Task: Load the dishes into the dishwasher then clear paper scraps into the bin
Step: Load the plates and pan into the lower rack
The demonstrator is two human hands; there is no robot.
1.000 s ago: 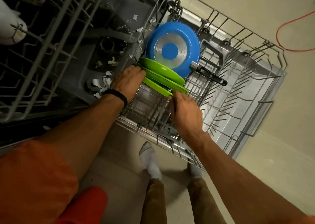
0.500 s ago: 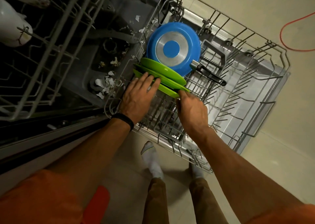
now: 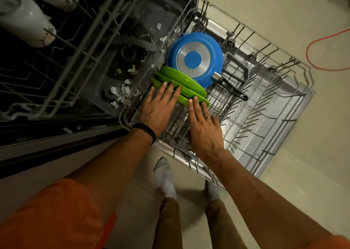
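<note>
Head view: you are looking straight down over the pulled-out lower rack (image 3: 265, 105), and both hands are reaching to the green plates (image 3: 187, 84).
Left hand (image 3: 157, 108): its fingers (image 3: 171, 88) are lying straight and slightly spread, with the tips pressing on the nearest plate and gripping nothing.
Right hand (image 3: 203, 127): its fingers (image 3: 191, 105) are also lying straight, with the tips touching the right end of that same plate.
Plates: what looks like 3 are standing on edge in the rack's far left corner, just in front of the blue pan (image 3: 195, 59), which is showing its base to you.
Step in hand: you are probably seating the plates between the tines.
Doing it well: push evenly with both hands so each plate is dropping into its own slot. Stop before the stack is leaning hard on the pan, and check that nothing is rocking before you let go.
Paper scraps (image 3: 123, 93): they are lying on the tub floor just left of the rack, below the upper rack (image 3: 75, 59), and are waiting for the later step.
Hidden: your hands and the plates are covering the tines, so you cannot tell whether each plate is sitting in a slot. The plate count is uncertain because the rims are overlapping. No bin is showing. The pan's inside is facing away.
</note>
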